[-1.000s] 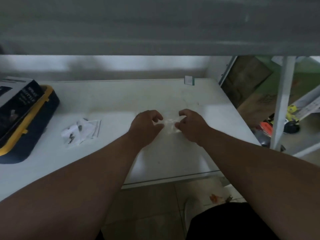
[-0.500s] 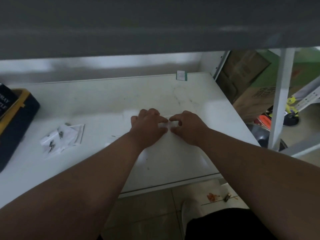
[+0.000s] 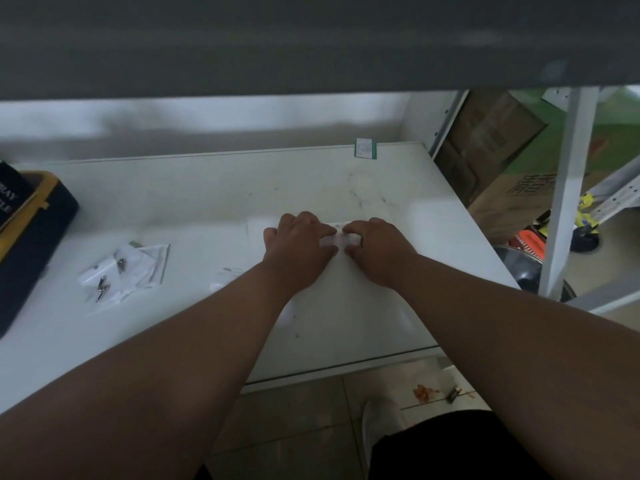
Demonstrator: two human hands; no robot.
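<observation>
Head view: a small clear plastic bag lies on the white desk, right of the middle and well back from the near edge. The left hand and right hand meet over it, knuckles up. Each has its fingers curled and pinches one end of the bag between fingertips and thumb, so only a short strip shows between them. What is inside is too pale and small to tell.

The bag looks light, thin and limp, and probably slick on the smooth desk, so it should crumple or slide rather than hold its shape. It is best held by the top edge or the corners, with a pinch from each side as here. If it is to be opened, that grip gives the pull, though a hard tug could scatter small contents.

To the left lie screw bags, well apart from the hands. At the far left sits a dark box with yellow trim, and white letters on it read partly "RAY" and "LE". A green-edged label at the desk's back edge is unreadable. The print on the cartons to the right is too blurred to read.
</observation>
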